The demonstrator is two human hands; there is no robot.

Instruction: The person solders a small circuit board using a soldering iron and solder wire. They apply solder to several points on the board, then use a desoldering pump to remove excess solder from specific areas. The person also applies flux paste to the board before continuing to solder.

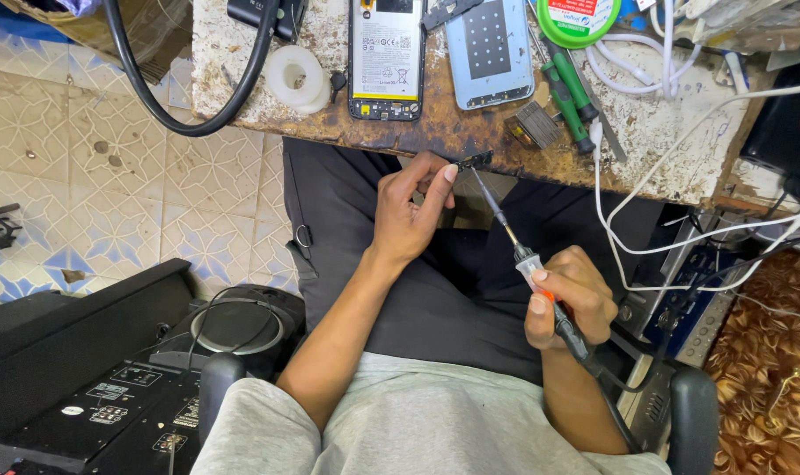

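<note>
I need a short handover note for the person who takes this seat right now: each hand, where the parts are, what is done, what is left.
Left hand: pinches a small dark part at the workbench edge.
Right hand: grips the soldering iron, tip at that part.
On the bench: opened phone, its blue back cover, green screwdrivers.
Done: phone is open, cover off.
Left: work on the small part appears unfinished; phone not reassembled.
</note>
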